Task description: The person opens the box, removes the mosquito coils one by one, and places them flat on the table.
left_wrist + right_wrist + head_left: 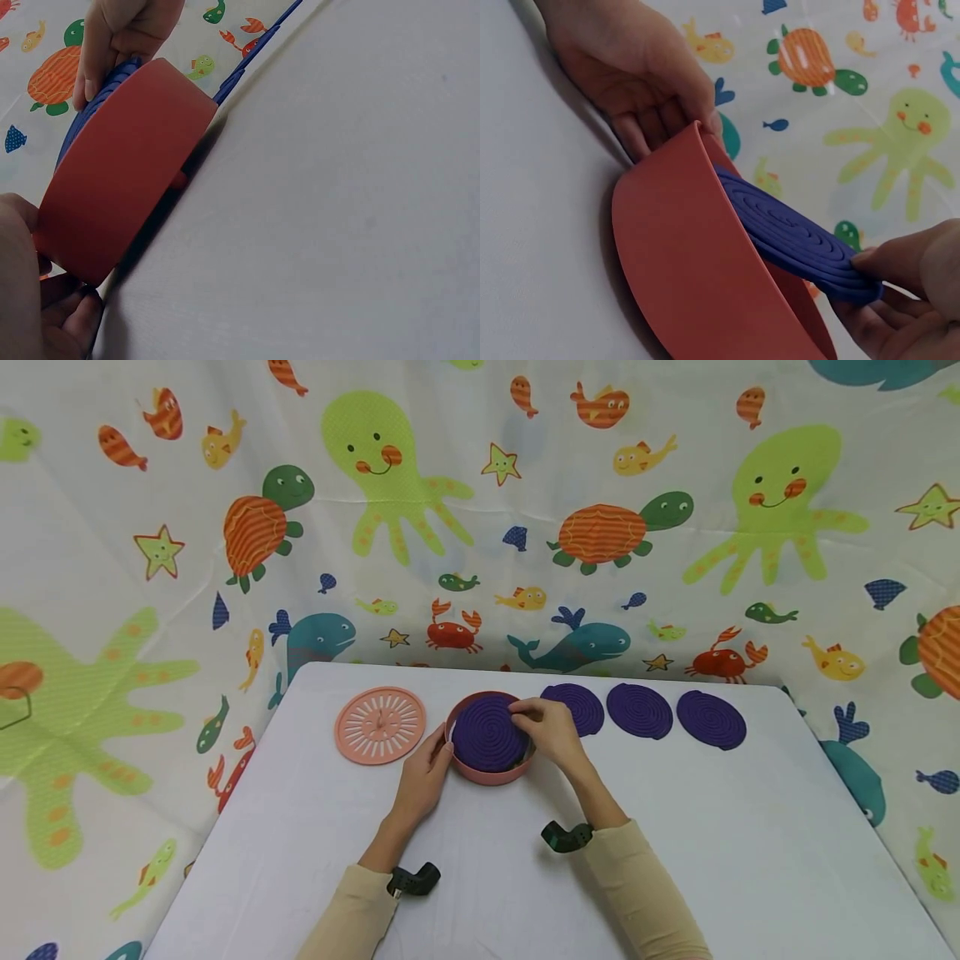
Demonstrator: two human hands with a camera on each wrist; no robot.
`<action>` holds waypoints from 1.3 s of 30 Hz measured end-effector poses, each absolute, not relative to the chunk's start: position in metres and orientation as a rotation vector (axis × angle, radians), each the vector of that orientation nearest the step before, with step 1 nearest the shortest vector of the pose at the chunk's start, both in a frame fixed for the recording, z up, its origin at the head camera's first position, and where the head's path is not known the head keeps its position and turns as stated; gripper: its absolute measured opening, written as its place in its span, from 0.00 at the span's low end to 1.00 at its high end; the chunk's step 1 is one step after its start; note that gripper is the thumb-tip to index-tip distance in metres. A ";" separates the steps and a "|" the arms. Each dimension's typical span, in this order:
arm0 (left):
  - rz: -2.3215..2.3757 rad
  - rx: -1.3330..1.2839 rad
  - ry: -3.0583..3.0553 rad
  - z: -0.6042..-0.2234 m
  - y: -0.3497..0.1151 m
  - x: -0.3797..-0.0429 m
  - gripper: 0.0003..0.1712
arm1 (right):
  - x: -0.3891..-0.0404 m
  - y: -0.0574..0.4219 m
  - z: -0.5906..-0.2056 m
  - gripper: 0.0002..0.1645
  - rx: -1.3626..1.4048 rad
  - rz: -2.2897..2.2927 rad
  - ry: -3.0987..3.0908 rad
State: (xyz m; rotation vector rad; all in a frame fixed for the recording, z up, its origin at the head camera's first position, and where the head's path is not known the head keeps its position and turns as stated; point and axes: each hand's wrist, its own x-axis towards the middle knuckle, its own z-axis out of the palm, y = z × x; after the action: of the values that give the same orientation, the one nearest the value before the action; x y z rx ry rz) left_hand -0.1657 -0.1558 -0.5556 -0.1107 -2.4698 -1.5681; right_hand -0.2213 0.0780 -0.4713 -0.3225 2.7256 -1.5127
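A round pink container point(491, 778) stands on the table in the head view. My left hand point(422, 777) grips its left side, thumb at the rim and fingers against the outer wall. My right hand point(551, 728) pinches the right edge of a purple spiral coaster point(489, 732) between thumb and fingers. In the right wrist view this coaster point(791, 229) slants, its far edge inside the container's point(682, 247) rim and its held edge raised above it. The container's inside is mostly hidden under the coaster. The left wrist view shows the container's outer wall point(127, 172).
Left of the container lies a pink slotted disc point(380, 727) like a lid. Three more purple spiral coasters, a near one point(576, 708), a middle one point(640, 711) and a far one point(711, 720), lie in a row to the right. A sea-animal curtain hangs behind the white table point(480, 877).
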 end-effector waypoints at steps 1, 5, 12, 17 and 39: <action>-1.565 -0.111 -2.470 -0.556 -0.156 -0.166 0.30 | -0.221 0.079 -0.471 0.10 -0.313 -1.519 2.724; -1.571 -0.107 -2.467 -0.555 -0.156 -0.165 0.30 | -0.221 0.081 -0.470 0.10 -0.278 -1.558 2.722; -1.574 -0.101 -2.469 -0.554 -0.156 -0.165 0.29 | -0.220 0.088 -0.466 0.11 -0.219 -1.655 2.709; -1.555 -0.103 -2.471 -0.554 -0.156 -0.165 0.29 | -0.219 0.094 -0.463 0.11 -0.214 -1.712 2.703; -1.574 -0.101 -2.464 -0.554 -0.155 -0.164 0.29 | -0.212 0.111 -0.455 0.11 -0.130 -1.746 2.716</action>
State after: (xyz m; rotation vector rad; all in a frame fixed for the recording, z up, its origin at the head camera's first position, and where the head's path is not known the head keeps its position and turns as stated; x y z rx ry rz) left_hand -0.1641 -0.1547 -0.5537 -0.1013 -2.4641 -1.5737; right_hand -0.2119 0.1113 -0.4552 -0.1295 2.7157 -1.7462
